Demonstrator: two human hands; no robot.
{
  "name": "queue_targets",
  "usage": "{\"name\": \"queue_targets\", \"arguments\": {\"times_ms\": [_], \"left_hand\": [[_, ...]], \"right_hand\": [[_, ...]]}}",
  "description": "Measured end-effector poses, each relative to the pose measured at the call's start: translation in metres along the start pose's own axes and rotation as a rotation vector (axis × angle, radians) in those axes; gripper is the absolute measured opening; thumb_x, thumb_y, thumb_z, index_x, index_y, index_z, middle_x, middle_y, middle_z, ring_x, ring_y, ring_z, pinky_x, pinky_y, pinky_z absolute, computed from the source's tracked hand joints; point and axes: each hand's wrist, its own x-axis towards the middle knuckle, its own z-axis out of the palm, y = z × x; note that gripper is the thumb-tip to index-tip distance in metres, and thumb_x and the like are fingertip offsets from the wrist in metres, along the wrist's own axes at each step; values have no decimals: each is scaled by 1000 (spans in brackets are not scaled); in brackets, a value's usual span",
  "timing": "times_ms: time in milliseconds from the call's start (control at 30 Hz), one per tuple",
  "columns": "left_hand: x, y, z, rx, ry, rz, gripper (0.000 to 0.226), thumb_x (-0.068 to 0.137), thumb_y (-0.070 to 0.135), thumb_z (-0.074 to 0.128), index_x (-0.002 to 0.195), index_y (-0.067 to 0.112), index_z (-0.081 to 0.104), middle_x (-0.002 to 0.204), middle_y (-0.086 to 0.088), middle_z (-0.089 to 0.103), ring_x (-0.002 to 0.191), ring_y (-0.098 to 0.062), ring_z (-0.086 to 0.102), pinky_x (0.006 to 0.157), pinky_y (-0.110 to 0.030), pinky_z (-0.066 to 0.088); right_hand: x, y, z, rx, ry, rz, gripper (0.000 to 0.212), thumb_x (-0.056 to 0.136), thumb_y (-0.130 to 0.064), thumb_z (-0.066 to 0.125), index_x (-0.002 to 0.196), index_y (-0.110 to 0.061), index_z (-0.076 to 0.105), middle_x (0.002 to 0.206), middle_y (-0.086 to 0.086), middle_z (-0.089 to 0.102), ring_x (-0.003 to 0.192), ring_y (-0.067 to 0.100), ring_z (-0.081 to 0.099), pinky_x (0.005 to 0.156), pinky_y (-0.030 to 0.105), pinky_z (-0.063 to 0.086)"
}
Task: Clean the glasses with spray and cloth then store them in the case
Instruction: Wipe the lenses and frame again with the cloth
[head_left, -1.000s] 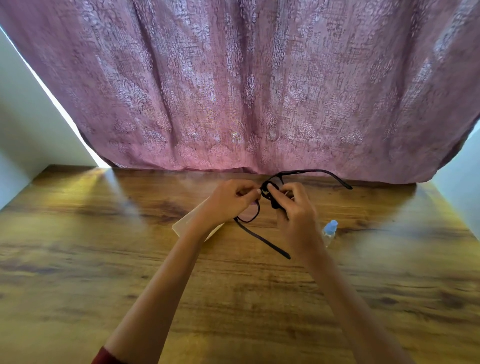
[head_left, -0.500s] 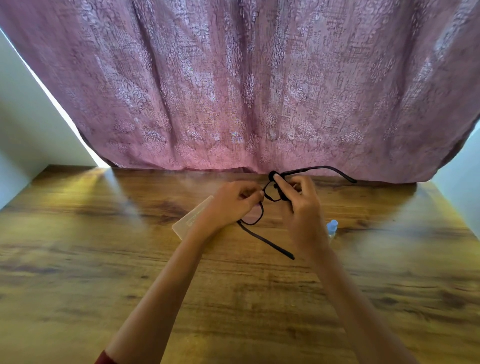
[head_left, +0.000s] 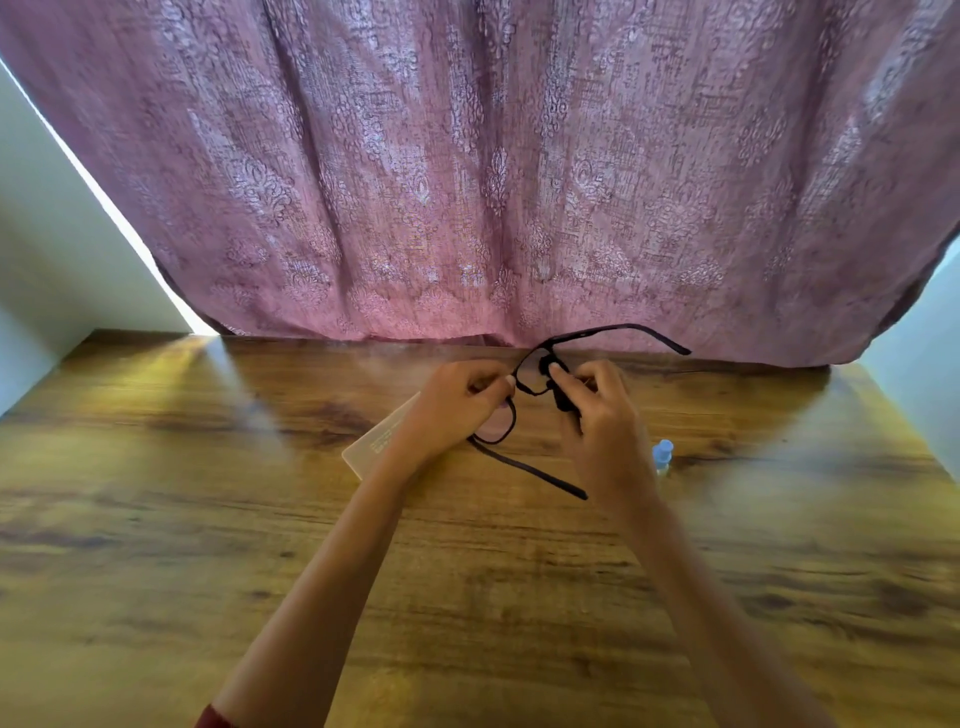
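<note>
held above the desk (head_left: 156, 519) near its far edge, in front of the pink curtain (head_left: 467, 182): black-framed glasses (head_left: 524, 382), temples unfolded. left hand (head_left: 452, 410) pinching the frame by the near lens, fingers (head_left: 506, 383) curled tight on the rim. right hand (head_left: 602, 421) closed on a small dark cloth (head_left: 563, 402), pressing it against the far lens. thin dark frame, pinkish tint in the lenses. pale case (head_left: 374, 447) lying under the left wrist; blue-capped spray bottle (head_left: 662, 452) just beside the right wrist.
</note>
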Motion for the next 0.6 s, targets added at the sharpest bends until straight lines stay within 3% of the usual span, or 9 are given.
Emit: {"name": "queue_targets", "arguments": {"times_ms": [100,233,467,600], "left_hand": [[1,-1,0,-9,13,-16,22,93,14,54,76,4,64,75,-15,68,67,-24,57,59,-19,37],[2,-3,4,14,-11,-14,21,93,15,54,83,2,66,75,-10,69,77,-28,64,72,-36,48],[2,-5,5,51,2,14,23,93,17,53,77,4,65,72,-8,68,72,-25,61,62,-25,39],[4,-9,8,51,-6,13,24,93,19,53,77,5,65,72,-12,68,71,-27,61,67,-35,45]], "right_hand": [[-6,-4,3,55,-37,-49,42,76,9,70,117,1,65,94,10,56,83,20,57,72,20,45],[-3,-10,3,124,-55,-53,41,80,8,66,120,-2,64,96,9,56,83,17,57,71,17,42],[5,-2,0,36,-31,36,52,82,8,65,131,-4,56,99,6,51,90,18,52,69,27,52],[3,-6,6,91,-49,-44,43,82,9,61,124,3,60,96,11,54,85,22,56,69,25,49]]}}
